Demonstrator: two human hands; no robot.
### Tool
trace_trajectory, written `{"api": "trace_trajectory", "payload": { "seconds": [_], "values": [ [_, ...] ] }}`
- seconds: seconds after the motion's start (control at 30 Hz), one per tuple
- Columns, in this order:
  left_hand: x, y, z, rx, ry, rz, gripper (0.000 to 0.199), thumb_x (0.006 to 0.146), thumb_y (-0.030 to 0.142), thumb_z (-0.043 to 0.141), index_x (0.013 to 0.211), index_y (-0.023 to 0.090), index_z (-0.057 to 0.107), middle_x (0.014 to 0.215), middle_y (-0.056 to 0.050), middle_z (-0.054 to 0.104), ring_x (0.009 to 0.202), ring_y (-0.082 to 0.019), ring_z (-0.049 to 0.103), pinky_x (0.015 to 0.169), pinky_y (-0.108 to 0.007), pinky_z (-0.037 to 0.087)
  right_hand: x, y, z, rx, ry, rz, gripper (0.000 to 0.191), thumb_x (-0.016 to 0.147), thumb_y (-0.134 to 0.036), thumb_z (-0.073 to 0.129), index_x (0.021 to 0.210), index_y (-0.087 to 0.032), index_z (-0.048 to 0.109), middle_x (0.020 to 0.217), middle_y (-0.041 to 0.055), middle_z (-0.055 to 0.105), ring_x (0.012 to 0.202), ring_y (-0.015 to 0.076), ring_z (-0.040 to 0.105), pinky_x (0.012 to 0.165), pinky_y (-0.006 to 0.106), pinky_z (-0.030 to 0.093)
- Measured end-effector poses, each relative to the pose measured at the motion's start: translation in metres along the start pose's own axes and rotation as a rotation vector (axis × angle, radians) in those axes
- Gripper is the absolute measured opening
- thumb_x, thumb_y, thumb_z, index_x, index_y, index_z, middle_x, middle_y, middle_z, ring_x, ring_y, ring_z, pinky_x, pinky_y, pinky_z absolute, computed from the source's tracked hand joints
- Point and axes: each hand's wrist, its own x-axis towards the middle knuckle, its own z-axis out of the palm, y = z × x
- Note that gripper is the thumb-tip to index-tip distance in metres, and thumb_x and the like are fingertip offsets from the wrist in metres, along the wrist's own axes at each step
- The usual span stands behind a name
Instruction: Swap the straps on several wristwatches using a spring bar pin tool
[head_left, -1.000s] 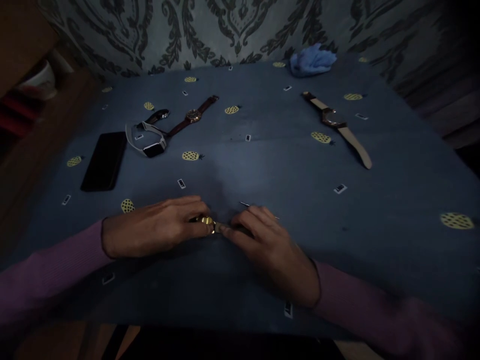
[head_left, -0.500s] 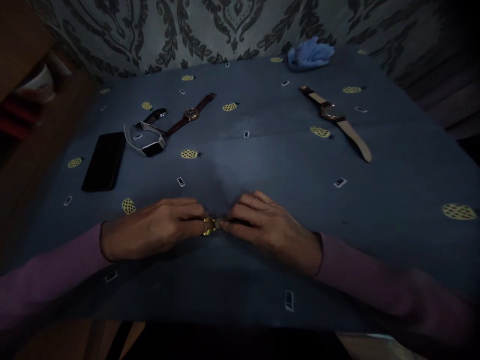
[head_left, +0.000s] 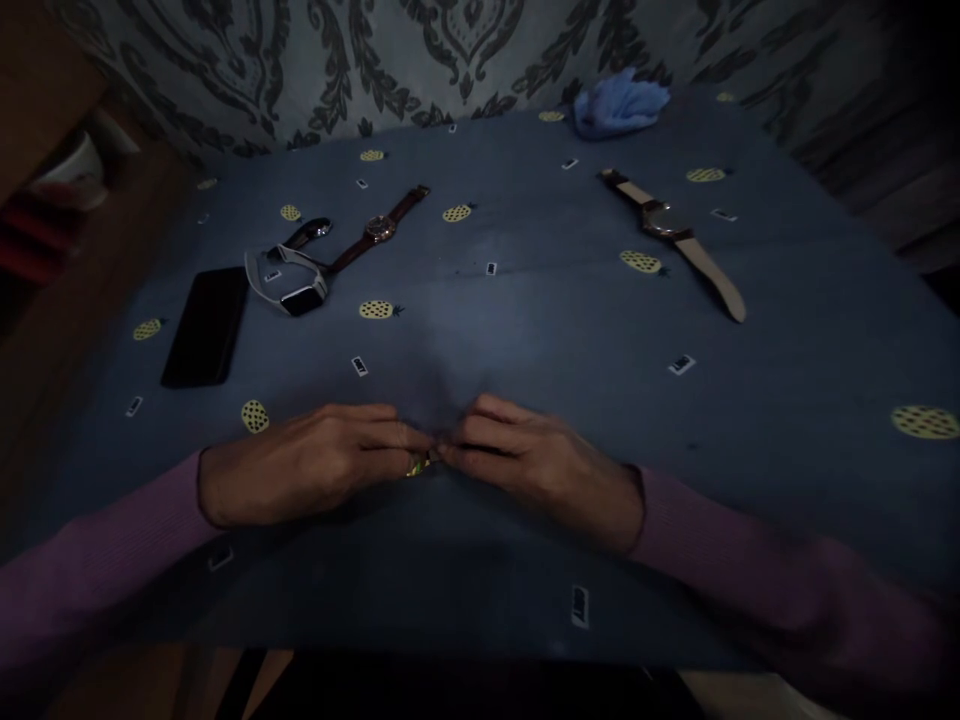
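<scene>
The left hand (head_left: 307, 465) pinches a gold-toned watch (head_left: 417, 467) while the right hand (head_left: 536, 465), grip unclear, seemingly works its strap (head_left: 433, 456); the next move likely wants steadiness

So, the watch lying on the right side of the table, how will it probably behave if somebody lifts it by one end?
The watch will likely not roll, since it lies flat with its strap spread open. The strap would probably flex, being narrow and gently curved. The round case might hang downward, as it looks the bulkiest part.
</scene>
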Motion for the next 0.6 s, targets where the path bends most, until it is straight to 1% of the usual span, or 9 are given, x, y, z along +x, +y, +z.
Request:
{"api": "trace_trajectory", "payload": {
  "seconds": [0.17, 0.27, 0.37, 0.47, 0.53, 0.6],
  "values": [
    [0.0035, -0.0011, -0.0033, -0.012, -0.067, 0.002, 0.03, 0.094, 0.0, 0.037, 0.097, 0.013, 0.064, 0.111, -0.01, 0.07, 0.083, -0.015, 0.062, 0.075, -0.029, 0.054, -0.0002, 0.0009, -0.0011, 0.033, -0.021, 0.006, 0.034, 0.102, -0.01, 0.036, 0.093, -0.012, 0.069, 0.079, 0.0051, 0.064, 0.076, 0.0148, 0.051, 0.068, 0.028, 0.052],
    [0.0047, -0.0016, -0.0044, -0.005, -0.092, -0.001, 0.029, 0.093, -0.001, 0.038, 0.095, 0.012, 0.064, 0.111, -0.01, 0.07, 0.08, -0.015, 0.06, 0.071, -0.028, 0.053, -0.0006, 0.0021, -0.0008, 0.033, -0.022, 0.004, 0.034, 0.102, -0.01, 0.036, 0.093, -0.011, 0.069, 0.08, 0.0055, 0.064, 0.076, 0.0149, 0.051, 0.071, 0.029, 0.053],
    [0.0042, -0.0021, -0.0046, 0.004, -0.064, 0.016, 0.03, 0.092, -0.003, 0.038, 0.1, 0.01, 0.063, 0.117, -0.012, 0.068, 0.081, -0.016, 0.061, 0.072, -0.028, 0.053, -0.0004, 0.0014, -0.0018, 0.039, -0.046, 0.019, 0.035, 0.102, -0.011, 0.036, 0.094, -0.009, 0.069, 0.082, 0.0065, 0.065, 0.078, 0.0155, 0.051, 0.071, 0.03, 0.054],
    [0.0031, -0.0026, -0.0041, 0.018, -0.046, 0.019, 0.032, 0.093, -0.003, 0.037, 0.107, 0.01, 0.062, 0.123, -0.012, 0.067, 0.087, -0.016, 0.064, 0.076, -0.028, 0.055, 0.0005, -0.0009, -0.0039, 0.048, -0.073, 0.055, 0.037, 0.102, -0.012, 0.034, 0.094, -0.012, 0.07, 0.082, 0.0058, 0.065, 0.079, 0.0155, 0.052, 0.07, 0.03, 0.054],
    [0.0029, -0.003, -0.0039, 0.018, -0.056, 0.019, 0.033, 0.094, -0.002, 0.037, 0.11, 0.011, 0.062, 0.123, -0.012, 0.067, 0.09, -0.017, 0.065, 0.077, -0.028, 0.056, 0.001, -0.0022, -0.0049, 0.044, -0.078, 0.073, 0.037, 0.102, -0.011, 0.033, 0.095, -0.012, 0.069, 0.081, 0.0052, 0.064, 0.078, 0.0155, 0.052, 0.068, 0.029, 0.054],
    [0.0033, -0.0034, -0.004, 0.01, -0.064, 0.021, 0.033, 0.095, 0.001, 0.037, 0.11, 0.013, 0.063, 0.12, -0.011, 0.068, 0.089, -0.016, 0.066, 0.076, -0.028, 0.057, 0.0013, -0.0027, -0.0053, 0.037, -0.072, 0.074, 0.036, 0.102, -0.01, 0.033, 0.094, -0.011, 0.069, 0.08, 0.0055, 0.064, 0.077, 0.0158, 0.052, 0.068, 0.029, 0.054]
  ]
}}
